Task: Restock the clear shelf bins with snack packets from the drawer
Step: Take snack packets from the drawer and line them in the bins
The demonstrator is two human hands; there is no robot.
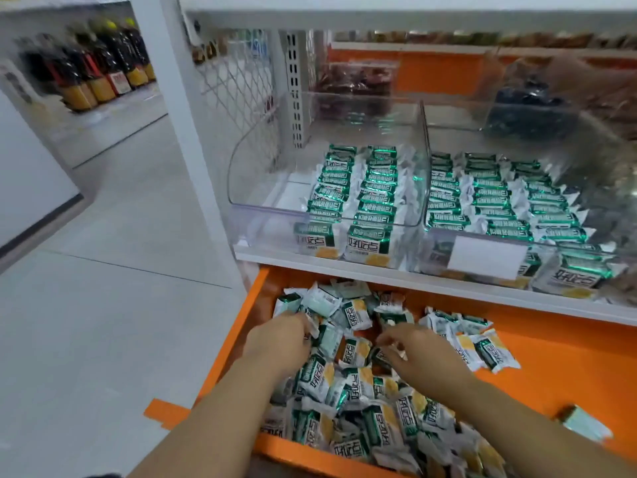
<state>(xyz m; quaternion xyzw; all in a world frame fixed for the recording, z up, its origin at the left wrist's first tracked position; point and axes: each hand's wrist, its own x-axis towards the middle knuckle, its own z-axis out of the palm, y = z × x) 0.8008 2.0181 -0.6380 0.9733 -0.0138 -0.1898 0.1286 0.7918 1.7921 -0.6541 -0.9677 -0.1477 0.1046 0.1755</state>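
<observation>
Now, a person's left hand point(283, 336) and right hand point(417, 353) are both gripping snack packets point(356, 379) in the orange drawer point(558, 360)

An orange drawer point(551, 357) stands pulled open at 6 o'clock, holding a loose heap of green-and-white snack packets point(348, 384). At 1 o'clock two clear shelf bins sit side by side. The left bin point(269, 222) holds two neat rows against its right wall, and the right bin point(435, 248) holds three.
</observation>
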